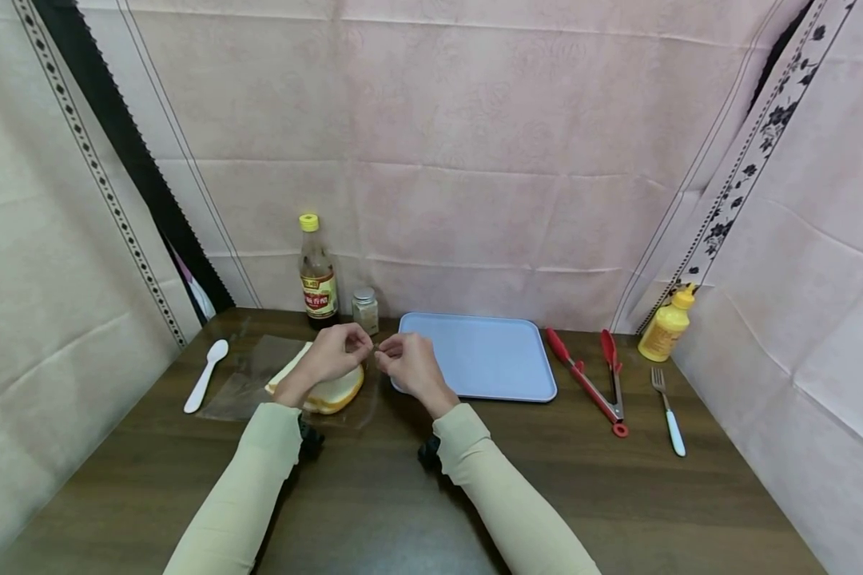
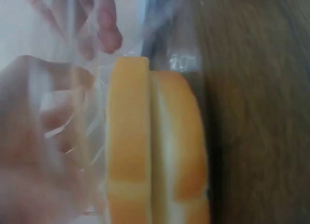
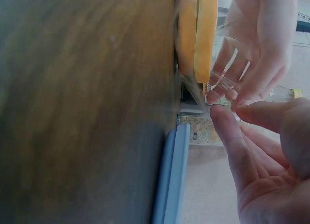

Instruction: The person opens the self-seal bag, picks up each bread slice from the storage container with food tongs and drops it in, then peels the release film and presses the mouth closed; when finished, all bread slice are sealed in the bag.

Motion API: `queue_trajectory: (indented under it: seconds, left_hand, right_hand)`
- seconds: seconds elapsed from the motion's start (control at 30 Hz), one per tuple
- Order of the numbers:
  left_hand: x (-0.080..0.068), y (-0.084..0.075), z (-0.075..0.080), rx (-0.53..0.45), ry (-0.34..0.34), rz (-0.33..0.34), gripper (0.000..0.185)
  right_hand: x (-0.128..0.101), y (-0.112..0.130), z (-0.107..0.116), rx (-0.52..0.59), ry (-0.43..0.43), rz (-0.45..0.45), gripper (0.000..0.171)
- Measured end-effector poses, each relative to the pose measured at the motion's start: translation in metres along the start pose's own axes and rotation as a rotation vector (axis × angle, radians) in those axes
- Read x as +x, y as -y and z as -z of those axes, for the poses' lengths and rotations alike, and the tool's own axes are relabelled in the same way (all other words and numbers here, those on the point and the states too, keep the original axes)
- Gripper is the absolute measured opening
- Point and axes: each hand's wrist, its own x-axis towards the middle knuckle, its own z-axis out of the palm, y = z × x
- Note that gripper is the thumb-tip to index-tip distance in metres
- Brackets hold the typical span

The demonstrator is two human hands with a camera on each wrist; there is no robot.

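Note:
Two bread slices [image 2: 128,122] lie stacked on the table, covered by a clear plastic bag [image 1: 233,391]. In the head view my left hand [image 1: 334,351] is above the bread [image 1: 336,391] and hides part of it. Thumb and fingers of that hand pinch the bag at its right end. Just to the right, my right hand [image 1: 408,363] pinches the same end between thumb and forefinger. Thin film stretches from the bread [image 3: 206,40] to the meeting fingertips in the right wrist view. Exactly how the film lies between the fingertips is hard to see.
A blue tray [image 1: 482,359] lies close beyond my right hand. Behind stand a sauce bottle [image 1: 319,279] and a small jar [image 1: 365,310]. A white spoon [image 1: 207,375] is at left; red tongs [image 1: 595,391], a fork [image 1: 669,415] and a yellow bottle [image 1: 665,327] are at right.

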Motion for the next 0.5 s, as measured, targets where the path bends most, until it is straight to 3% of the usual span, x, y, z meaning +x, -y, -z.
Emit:
queue_trajectory:
  seconds: [0.5]
  left_hand:
    - [-0.0001,-0.0104,0.0004,-0.003,0.116,0.025,0.011]
  right_hand:
    - [0.0007,-0.0029,0.0003,-0.102,-0.037,0.036,0.013]
